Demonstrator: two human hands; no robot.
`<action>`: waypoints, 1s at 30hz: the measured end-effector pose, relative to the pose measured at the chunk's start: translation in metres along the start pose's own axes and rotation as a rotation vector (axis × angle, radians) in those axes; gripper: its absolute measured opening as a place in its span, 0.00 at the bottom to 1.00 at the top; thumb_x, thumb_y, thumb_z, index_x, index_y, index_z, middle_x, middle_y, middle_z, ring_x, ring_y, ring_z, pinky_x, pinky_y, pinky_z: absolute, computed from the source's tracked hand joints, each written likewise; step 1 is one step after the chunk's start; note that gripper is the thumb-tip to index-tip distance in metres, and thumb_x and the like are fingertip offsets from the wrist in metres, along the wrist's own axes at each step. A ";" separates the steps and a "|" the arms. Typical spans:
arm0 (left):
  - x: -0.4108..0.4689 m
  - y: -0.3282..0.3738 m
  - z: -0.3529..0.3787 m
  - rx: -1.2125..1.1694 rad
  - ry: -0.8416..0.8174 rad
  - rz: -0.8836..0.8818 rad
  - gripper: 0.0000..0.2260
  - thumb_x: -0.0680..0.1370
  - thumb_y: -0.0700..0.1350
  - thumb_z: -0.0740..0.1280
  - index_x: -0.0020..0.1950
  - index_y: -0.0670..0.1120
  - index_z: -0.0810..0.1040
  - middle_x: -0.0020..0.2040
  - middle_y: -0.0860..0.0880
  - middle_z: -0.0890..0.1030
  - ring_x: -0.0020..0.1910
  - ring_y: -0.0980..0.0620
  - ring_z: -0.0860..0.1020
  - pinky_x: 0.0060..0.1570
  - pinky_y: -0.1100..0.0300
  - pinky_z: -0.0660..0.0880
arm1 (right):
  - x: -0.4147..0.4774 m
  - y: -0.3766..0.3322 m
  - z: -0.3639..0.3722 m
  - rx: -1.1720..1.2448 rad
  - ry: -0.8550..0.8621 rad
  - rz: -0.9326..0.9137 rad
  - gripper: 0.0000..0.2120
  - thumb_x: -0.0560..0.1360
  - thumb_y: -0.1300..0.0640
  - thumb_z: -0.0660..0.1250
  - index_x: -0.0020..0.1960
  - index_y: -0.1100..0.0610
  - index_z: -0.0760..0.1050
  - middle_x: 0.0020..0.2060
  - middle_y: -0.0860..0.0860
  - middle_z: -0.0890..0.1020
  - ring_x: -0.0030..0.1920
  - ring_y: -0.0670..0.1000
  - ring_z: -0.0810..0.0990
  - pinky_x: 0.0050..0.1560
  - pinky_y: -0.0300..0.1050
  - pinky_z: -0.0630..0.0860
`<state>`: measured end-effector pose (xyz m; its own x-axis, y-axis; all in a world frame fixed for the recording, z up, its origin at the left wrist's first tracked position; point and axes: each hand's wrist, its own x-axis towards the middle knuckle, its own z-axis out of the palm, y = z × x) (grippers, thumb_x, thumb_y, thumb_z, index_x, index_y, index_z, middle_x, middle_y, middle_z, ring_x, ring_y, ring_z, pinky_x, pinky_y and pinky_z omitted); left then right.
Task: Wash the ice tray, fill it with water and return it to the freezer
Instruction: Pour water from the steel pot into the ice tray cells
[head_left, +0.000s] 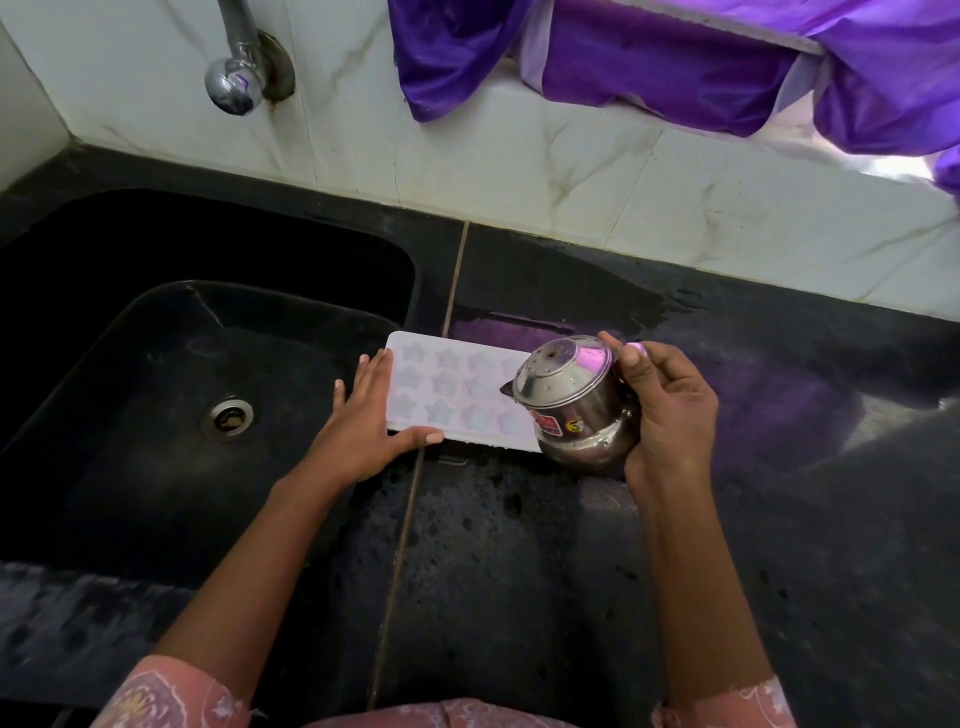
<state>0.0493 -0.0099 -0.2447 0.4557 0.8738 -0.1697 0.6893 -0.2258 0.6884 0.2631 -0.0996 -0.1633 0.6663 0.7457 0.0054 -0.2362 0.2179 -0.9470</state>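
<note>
Tilting steel pot (571, 405) over ice tray (447, 389) beside the sink (130, 364)
The left hand (363, 421) lies flat on its sink end, the right hand (670, 410) grips the pot; overtilting may flood the desk (519, 545).

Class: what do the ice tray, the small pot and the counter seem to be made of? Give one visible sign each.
Ice tray: probably plastic or silicone, pale and matt, with moulded star cells. Small pot: polished metal, likely steel; it mirrors the purple cloth. Counter: dark speckled stone, seemingly glossy, with a visible joint.
</note>
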 end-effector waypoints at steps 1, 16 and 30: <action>0.001 -0.002 0.001 0.000 0.004 0.009 0.47 0.71 0.59 0.67 0.76 0.47 0.38 0.77 0.50 0.40 0.65 0.63 0.34 0.71 0.52 0.35 | 0.000 0.000 0.000 -0.003 0.001 -0.003 0.15 0.55 0.53 0.74 0.37 0.58 0.77 0.34 0.49 0.83 0.39 0.46 0.82 0.45 0.38 0.79; 0.003 -0.007 0.003 0.002 0.011 0.022 0.47 0.71 0.59 0.67 0.76 0.47 0.39 0.77 0.51 0.40 0.65 0.64 0.33 0.70 0.53 0.34 | 0.002 0.000 0.001 -0.001 -0.015 0.009 0.09 0.60 0.58 0.72 0.38 0.59 0.77 0.34 0.49 0.84 0.40 0.46 0.83 0.45 0.38 0.79; 0.005 -0.009 0.004 0.006 0.024 0.030 0.47 0.71 0.60 0.67 0.76 0.47 0.38 0.75 0.55 0.38 0.66 0.63 0.34 0.71 0.52 0.35 | 0.007 0.010 0.008 0.078 -0.061 0.030 0.23 0.46 0.43 0.81 0.34 0.54 0.80 0.37 0.52 0.84 0.41 0.48 0.82 0.45 0.41 0.79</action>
<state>0.0477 -0.0057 -0.2544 0.4626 0.8767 -0.1321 0.6790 -0.2546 0.6886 0.2599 -0.0876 -0.1706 0.6145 0.7889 -0.0014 -0.3115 0.2410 -0.9192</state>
